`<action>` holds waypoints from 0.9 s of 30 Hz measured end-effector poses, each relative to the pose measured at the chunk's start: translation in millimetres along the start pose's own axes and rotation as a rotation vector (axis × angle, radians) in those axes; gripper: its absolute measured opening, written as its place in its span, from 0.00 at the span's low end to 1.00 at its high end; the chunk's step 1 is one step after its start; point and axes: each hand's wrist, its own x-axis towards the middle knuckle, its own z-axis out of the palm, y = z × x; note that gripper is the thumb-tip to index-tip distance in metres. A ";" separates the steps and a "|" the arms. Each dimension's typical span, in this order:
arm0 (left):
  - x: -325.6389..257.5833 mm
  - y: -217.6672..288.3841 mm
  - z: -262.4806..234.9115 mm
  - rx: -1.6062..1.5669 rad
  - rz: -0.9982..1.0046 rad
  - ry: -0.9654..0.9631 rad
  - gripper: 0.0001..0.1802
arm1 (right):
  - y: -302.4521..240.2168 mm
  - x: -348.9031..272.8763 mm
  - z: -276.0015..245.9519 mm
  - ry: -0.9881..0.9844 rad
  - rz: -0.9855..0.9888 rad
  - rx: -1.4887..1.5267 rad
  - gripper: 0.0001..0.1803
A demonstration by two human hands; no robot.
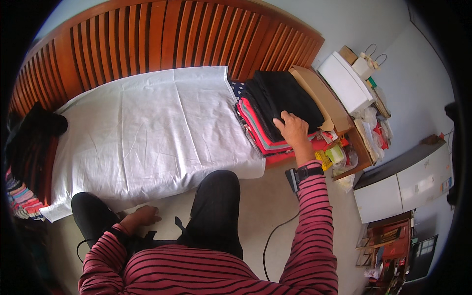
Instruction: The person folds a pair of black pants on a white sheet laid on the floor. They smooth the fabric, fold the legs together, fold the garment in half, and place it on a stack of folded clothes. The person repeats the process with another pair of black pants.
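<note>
Your right hand [293,129], fingers bent, lies over one clothes pile [280,101], right of upper centre; grip cannot be determined. Your left hand [142,217], lower left, is half-curled. One white sheet [152,132] lies centre-left.

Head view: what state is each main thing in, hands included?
White sheet: spread out, lightly creased
Black clothes: folded, stacked on pink and grey ones
Left-side clothes pile: stacked
Right hand: fingers bent, touching the black clothes
Left hand: near the left thigh, grip unclear
White refrigerator: doors shut
</note>
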 end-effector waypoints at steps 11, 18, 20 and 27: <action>-2.5 0.7 -1.9 -0.065 -0.026 -0.019 0.23 | 20.1 10.2 12.2 -0.018 0.167 0.123 0.15; 9.8 -24.2 21.3 0.039 0.069 -0.013 0.26 | 7.4 10.0 20.3 0.039 0.076 -0.232 0.19; 14.6 -37.6 29.7 0.152 0.180 -0.040 0.24 | 6.9 9.8 26.6 0.026 0.025 -0.266 0.20; 16.2 -48.5 26.0 0.270 0.487 -0.029 0.13 | 4.0 7.7 48.9 -0.250 0.266 0.046 0.39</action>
